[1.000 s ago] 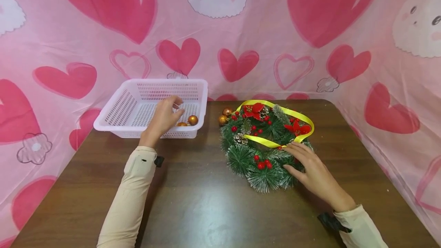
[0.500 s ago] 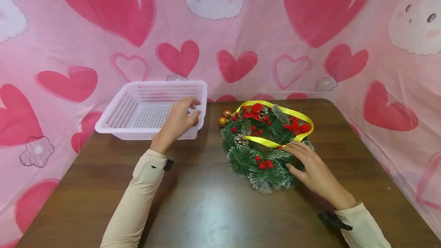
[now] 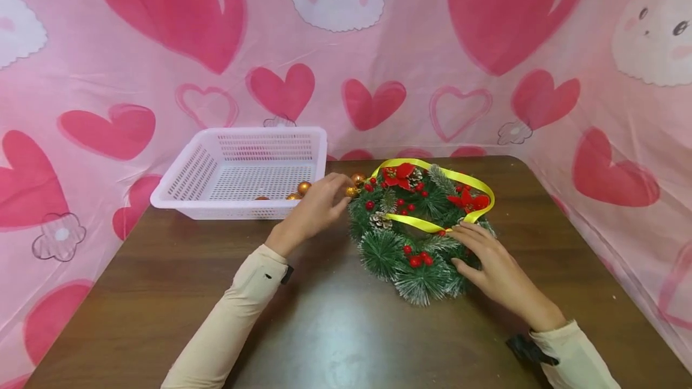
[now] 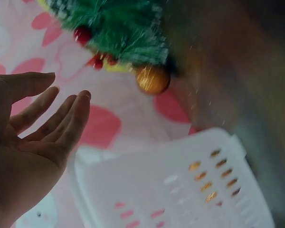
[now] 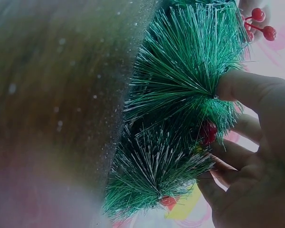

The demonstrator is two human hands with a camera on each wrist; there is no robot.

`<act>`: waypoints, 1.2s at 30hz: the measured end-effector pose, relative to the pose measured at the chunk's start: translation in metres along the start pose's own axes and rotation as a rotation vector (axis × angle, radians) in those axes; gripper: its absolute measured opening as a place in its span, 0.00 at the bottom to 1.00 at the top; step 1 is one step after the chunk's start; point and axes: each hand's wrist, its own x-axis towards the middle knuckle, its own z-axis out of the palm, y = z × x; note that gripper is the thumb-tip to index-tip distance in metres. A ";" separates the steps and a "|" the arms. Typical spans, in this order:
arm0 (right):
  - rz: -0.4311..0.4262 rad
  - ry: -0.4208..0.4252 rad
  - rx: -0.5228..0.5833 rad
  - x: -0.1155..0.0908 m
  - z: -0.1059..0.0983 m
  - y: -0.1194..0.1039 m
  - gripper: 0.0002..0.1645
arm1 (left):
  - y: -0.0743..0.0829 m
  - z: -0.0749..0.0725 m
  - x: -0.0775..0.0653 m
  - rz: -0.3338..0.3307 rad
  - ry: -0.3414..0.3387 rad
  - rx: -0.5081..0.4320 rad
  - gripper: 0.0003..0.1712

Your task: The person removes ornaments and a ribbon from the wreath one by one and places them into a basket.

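Your left hand [image 3: 319, 206] hung between the basket [image 3: 216, 204] and the wreath [image 3: 384, 251], its fingers loosely bent and nothing between them and the thumb. Your right hand [image 3: 494, 266] rested on the wreath's near right edge, fingers laid along the top, thumb set apart against the needles.

The head view put your left fingertips right by the gold balls [image 3: 358, 179] at the wreath's left edge, and you could have taken them for touching; the left wrist view showed a gap. That view also gave you gold showing through the slots of the basket wall, and the right wrist view showed your thumb against the green needles.

The wreath lay on the brown table [image 3: 335, 329], right of the basket, with a yellow ribbon [image 3: 454, 174] looped over it, red flowers [image 3: 399, 175], red berries [image 3: 415, 261] and a pine cone [image 3: 381, 221] about it. More orange-gold balls [image 3: 304, 187] sat in the basket's near right part. Your left hand stood in front of the basket's near right corner, and a pink heart-print cloth [image 3: 416, 47] hung behind everything.

The basket's near wall partly hid the balls inside, so you couldn't count them surely. Needles covered some right fingertips in the right wrist view, where the table was a blur; your sleeves [image 3: 221, 323] ran out of the head view at the bottom.
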 end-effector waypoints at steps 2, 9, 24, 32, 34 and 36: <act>0.000 0.003 0.007 0.000 0.000 0.000 0.32 | 0.000 0.008 0.000 0.014 -0.023 0.011 0.15; -0.011 0.000 0.026 0.001 0.000 0.000 0.32 | -0.001 0.026 0.003 -0.027 -0.064 0.039 0.19; -0.023 0.014 0.060 -0.001 -0.001 0.007 0.33 | -0.022 0.044 0.012 -0.164 -0.145 0.159 0.26; -0.021 0.015 0.063 -0.001 -0.002 0.007 0.32 | -0.029 0.044 0.012 -0.185 -0.169 0.087 0.25; -0.014 0.014 0.063 -0.002 -0.001 0.008 0.32 | -0.029 0.045 0.012 -0.181 -0.178 0.094 0.23; -0.006 0.013 0.057 -0.002 -0.001 0.008 0.32 | -0.029 0.045 0.012 -0.181 -0.180 0.106 0.20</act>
